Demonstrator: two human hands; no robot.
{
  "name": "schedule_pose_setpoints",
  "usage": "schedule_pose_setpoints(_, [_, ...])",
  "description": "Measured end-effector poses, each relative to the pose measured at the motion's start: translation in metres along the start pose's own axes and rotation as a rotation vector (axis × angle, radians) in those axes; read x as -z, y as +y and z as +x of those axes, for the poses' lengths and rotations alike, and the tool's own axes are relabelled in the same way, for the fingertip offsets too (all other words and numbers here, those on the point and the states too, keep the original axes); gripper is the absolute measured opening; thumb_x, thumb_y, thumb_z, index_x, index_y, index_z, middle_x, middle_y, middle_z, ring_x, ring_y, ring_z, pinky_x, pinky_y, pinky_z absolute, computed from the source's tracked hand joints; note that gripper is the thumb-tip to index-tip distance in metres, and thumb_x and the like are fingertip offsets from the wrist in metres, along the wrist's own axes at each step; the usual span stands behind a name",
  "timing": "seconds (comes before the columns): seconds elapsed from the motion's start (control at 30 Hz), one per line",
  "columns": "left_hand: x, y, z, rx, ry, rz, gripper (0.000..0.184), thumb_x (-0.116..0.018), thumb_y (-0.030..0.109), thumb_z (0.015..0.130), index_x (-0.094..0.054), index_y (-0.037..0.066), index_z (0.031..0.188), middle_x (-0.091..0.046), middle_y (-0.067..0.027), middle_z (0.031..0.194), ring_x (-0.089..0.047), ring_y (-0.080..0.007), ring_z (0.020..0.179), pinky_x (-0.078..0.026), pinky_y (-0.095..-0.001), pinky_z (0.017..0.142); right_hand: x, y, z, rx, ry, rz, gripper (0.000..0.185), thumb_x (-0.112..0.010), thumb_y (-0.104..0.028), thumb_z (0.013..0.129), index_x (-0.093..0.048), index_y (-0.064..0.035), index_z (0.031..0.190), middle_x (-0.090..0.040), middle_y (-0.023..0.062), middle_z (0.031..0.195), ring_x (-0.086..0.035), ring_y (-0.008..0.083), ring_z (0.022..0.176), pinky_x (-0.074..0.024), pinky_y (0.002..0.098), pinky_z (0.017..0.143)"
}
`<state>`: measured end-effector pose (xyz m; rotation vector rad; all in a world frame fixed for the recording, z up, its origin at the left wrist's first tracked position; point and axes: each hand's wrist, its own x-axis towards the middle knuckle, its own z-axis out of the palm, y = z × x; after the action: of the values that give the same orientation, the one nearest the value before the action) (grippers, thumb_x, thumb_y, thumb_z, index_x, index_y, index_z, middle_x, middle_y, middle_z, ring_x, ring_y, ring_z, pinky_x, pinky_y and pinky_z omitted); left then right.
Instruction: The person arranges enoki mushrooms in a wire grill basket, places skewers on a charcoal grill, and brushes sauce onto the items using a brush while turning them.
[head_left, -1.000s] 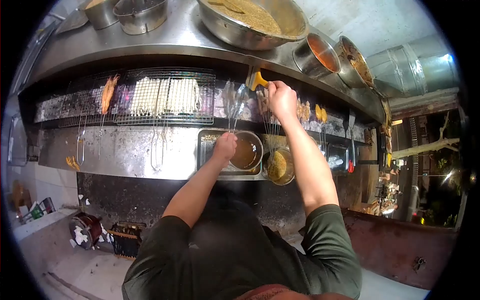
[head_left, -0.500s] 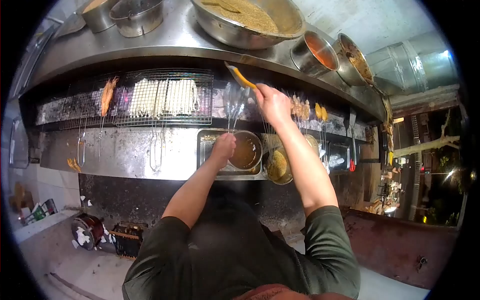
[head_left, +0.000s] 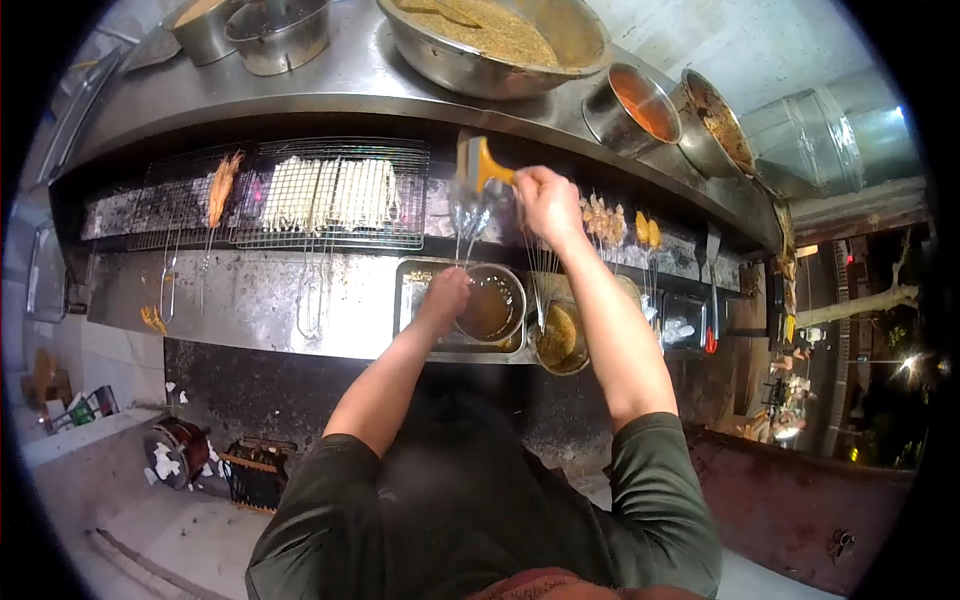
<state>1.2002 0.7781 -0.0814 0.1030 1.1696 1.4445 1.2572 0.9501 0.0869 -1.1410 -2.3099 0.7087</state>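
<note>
My right hand [head_left: 550, 205] is closed on the yellow handle of a flat basting brush [head_left: 490, 168], with its bristle end over the grill. Below the brush are skewers [head_left: 468, 222] carrying shiny, silvery food whose kind I cannot make out. Their sticks run down to my left hand [head_left: 446, 298], which pinches them at the lower ends. Just right of that hand sits a round metal pot of brown liquid [head_left: 490, 305], standing in a steel tray [head_left: 408, 310]. A container of yellowish seasoning [head_left: 560, 338] stands beside the tray, below my right forearm.
Wire grill baskets hold white strips [head_left: 330, 195] and an orange-brown skewer [head_left: 222, 190] at left. More meat skewers [head_left: 604, 218] and yellow pieces [head_left: 648, 232] lie at right. Along the back shelf stand a large bowl [head_left: 500, 75] and a pot of red sauce [head_left: 632, 103]. Tongs [head_left: 711, 290] rest at right.
The brush has turned, so its flat head now faces downward over the silvery skewers. My left hand stays in nearly the same place, and the whole view has shifted slightly.
</note>
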Motion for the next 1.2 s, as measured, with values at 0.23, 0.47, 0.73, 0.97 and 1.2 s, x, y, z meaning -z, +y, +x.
schedule_pose_setpoints(0.23, [0.000,-0.004,0.005,-0.436,0.257,0.759,0.031,-0.042,0.027,0.094,-0.056,0.002,0.083,-0.062,-0.0137,0.076,-0.060,-0.0298,0.070,-0.046,-0.0410,0.065,0.019,0.020,-0.013,-0.009,-0.028,-0.016,0.026,-0.058,-0.029,0.088,-0.070,-0.0078,0.098,-0.067,0.0195,0.086,-0.066,0.0361,0.085,-0.0516,0.0420,0.076])
schedule_pose_setpoints(0.47, [-0.023,0.027,-0.028,-0.238,0.449,1.393,0.035,-0.039,0.029,0.097,-0.050,-0.002,0.111,-0.065,-0.0277,0.087,-0.063,-0.0436,0.087,-0.049,-0.0510,0.078,0.060,0.052,-0.046,-0.004,0.186,0.071,0.025,-0.062,-0.025,0.088,-0.069,-0.0034,0.098,-0.068,0.0170,0.084,-0.067,0.0267,0.076,-0.0506,0.0338,0.071])
schedule_pose_setpoints(0.73, [-0.010,0.028,-0.024,0.086,-0.149,-0.028,0.025,-0.036,0.028,0.102,-0.048,0.009,0.092,-0.032,0.0041,0.056,-0.022,-0.0077,0.039,-0.022,-0.0247,0.038,0.080,0.061,-0.059,0.085,0.181,0.000,0.023,-0.063,-0.026,0.088,-0.069,-0.0078,0.100,-0.068,0.0155,0.081,-0.068,0.0289,0.072,-0.0519,0.0352,0.067])
schedule_pose_setpoints(0.97, [0.008,0.011,0.001,0.182,-0.333,-0.431,0.027,-0.039,0.028,0.101,-0.052,0.005,0.102,-0.035,0.0035,0.060,-0.023,-0.0075,0.041,-0.023,-0.0238,0.040,0.027,0.029,-0.013,0.399,-0.050,-0.476,0.018,-0.055,-0.025,0.088,-0.064,-0.0103,0.085,-0.067,0.0122,0.075,-0.066,0.0306,0.065,-0.0529,0.0431,0.058])
schedule_pose_setpoints(1.2, [0.003,0.012,0.001,0.179,-0.193,-0.317,0.024,-0.040,0.031,0.101,-0.052,0.011,0.097,-0.030,0.0056,0.057,-0.024,-0.0074,0.041,-0.023,-0.0233,0.039,0.023,0.000,-0.036,0.638,-0.417,-0.652,0.014,-0.053,-0.018,0.082,-0.065,-0.0098,0.084,-0.067,0.0121,0.074,-0.068,0.0289,0.068,-0.0536,0.0414,0.061])
